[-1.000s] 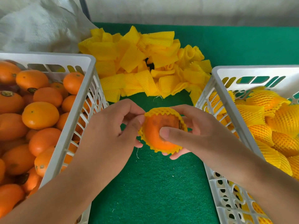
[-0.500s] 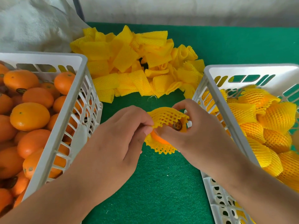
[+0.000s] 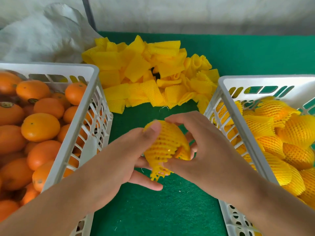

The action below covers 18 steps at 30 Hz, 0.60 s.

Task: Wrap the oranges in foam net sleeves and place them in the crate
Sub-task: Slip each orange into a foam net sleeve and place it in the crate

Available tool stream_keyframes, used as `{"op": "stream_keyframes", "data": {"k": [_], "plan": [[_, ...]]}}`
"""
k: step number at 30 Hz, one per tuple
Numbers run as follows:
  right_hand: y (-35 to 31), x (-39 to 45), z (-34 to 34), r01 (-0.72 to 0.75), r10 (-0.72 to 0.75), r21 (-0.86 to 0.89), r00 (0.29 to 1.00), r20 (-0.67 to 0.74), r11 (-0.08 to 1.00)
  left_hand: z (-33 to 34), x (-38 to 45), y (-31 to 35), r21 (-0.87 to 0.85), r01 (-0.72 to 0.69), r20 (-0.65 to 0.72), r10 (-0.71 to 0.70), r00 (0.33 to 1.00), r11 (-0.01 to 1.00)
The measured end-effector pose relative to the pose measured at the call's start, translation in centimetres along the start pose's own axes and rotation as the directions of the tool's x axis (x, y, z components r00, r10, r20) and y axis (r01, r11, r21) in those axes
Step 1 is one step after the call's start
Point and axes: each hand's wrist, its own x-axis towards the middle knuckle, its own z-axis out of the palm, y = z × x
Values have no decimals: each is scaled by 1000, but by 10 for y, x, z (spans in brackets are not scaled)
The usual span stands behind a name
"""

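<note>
Both hands, left hand (image 3: pixel 122 157) & right hand (image 3: pixel 202 149), grip the netted orange (image 3: pixel 166 145) above the mat betw. crates; judging, the loose sleeve end could slip off if grip eases before the right crate (image 3: pixel 221 82).

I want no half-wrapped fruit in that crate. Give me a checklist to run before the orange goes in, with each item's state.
1. Sleeve covers the orange: not ok. The foam net sleeve is over most of it, but bare peel shows at the opening.
2. Hold is secure: ok. The left hand and the right hand both grip the wrapped orange above the green mat.
3. Room in the right crate: ok. Wrapped oranges lie below its rim.
4. Path to that crate: ok. Nothing stands between it and the hands.
5. Underside of the sleeve: cannot tell, the hands hide it.
</note>
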Motion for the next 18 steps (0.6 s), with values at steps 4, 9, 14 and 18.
{"op": "stream_keyframes", "data": {"k": [4, 9, 14, 18], "plan": [[1, -3, 1, 75, -90, 142, 991, 101, 987, -10, 2, 0, -27, -95, -101, 92, 991, 995], [-5, 2, 0, -72, 29, 329, 991, 134, 942, -14, 3, -2, 261, -226, -238, 289, 927, 939], [-5, 4, 6, -152, 91, 341, 978, 189, 928, -17, 1, -14, 608, -313, -109, 468, 877, 730], [-1, 7, 5, -173, 151, 422, 985, 85, 890, -20, 3, -14, 581, -287, -108, 421, 900, 762]]}}
